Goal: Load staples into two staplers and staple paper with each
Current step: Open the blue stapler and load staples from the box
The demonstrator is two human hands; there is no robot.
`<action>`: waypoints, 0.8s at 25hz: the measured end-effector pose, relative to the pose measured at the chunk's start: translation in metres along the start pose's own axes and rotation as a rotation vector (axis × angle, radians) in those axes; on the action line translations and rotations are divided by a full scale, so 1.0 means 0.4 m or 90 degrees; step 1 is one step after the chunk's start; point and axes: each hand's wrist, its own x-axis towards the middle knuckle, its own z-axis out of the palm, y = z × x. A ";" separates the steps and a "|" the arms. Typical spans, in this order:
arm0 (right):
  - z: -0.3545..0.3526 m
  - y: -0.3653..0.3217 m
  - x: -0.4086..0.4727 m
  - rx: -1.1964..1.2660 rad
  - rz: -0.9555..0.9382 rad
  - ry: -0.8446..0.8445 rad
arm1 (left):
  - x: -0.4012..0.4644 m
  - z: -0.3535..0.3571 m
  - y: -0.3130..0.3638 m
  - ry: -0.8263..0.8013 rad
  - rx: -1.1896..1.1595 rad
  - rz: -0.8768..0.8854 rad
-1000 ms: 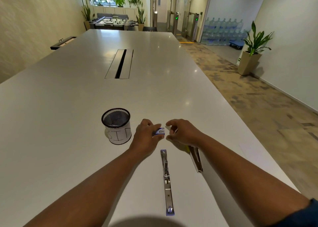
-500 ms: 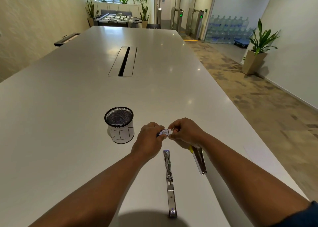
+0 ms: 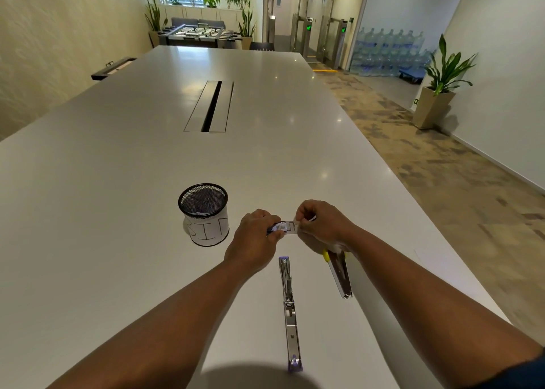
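A: Hands?
B: Lower centre of frame. Left hand (image 3: 253, 236) pinches the small blue-and-white staple box (image 3: 280, 227); right hand (image 3: 320, 221) pinches its pulled-out white inner tray (image 3: 293, 227).
A: Staplers?
B: Both opened flat on the long white table (image 3: 118, 182). Purple-tipped steel stapler (image 3: 290, 312) at bottom centre, yellow-tipped steel stapler (image 3: 339, 272) just right, partly under the right wrist.
A: Else?
B: Black mesh cup with white paper wrap (image 3: 204, 214), left of the hands.
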 end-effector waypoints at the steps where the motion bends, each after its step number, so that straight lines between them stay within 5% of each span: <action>1: -0.001 -0.001 0.001 -0.002 0.008 -0.004 | 0.000 -0.001 0.001 0.001 -0.001 0.000; 16: 0.015 -0.016 0.019 0.057 0.127 0.008 | -0.005 -0.004 0.006 0.003 -0.013 -0.009; 20: 0.010 -0.013 -0.013 0.131 0.121 -0.069 | -0.005 -0.004 0.007 0.004 -0.005 -0.014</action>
